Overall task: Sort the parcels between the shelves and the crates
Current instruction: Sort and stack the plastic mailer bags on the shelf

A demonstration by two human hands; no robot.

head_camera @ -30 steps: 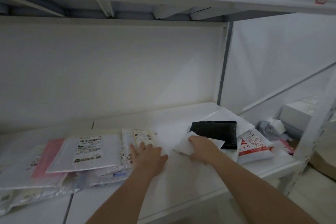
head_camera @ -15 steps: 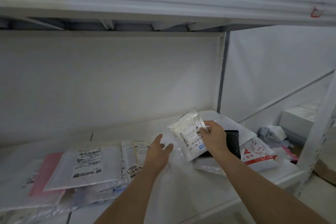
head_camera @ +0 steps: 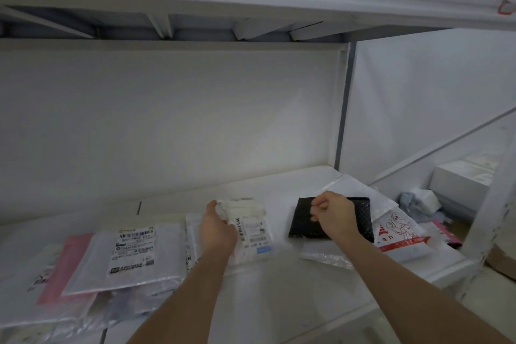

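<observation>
**Sorting small parcels on a white shelf**

Gripping a small white parcel (head_camera: 247,227) at its upper left corner, the left hand (head_camera: 216,227) had its fingers curled round the crumpled top edge. The parcel's long axis ran from the shelf back toward the person, with its barcoded label facing up and its lower end resting on or just above the shelf (head_camera: 279,296); which of the two could not be told. It lay just right of the hand, partly covered by the knuckles.

The right hand (head_camera: 333,213) was curled into a loose fist over a black padded mailer (head_camera: 301,220); whether it pinched the mailer's top edge could not be told. The mailer lay flat, long side across the shelf, on a clear bag (head_camera: 324,255), with a white pouch printed in red (head_camera: 399,234) touching its right side.

Left of the hands, a grey mailer with a large shipping label (head_camera: 134,254) lay on a pink bag (head_camera: 72,268) and further clear bags. Beyond the shelf post, a white box (head_camera: 460,179) sat lower down.
</observation>
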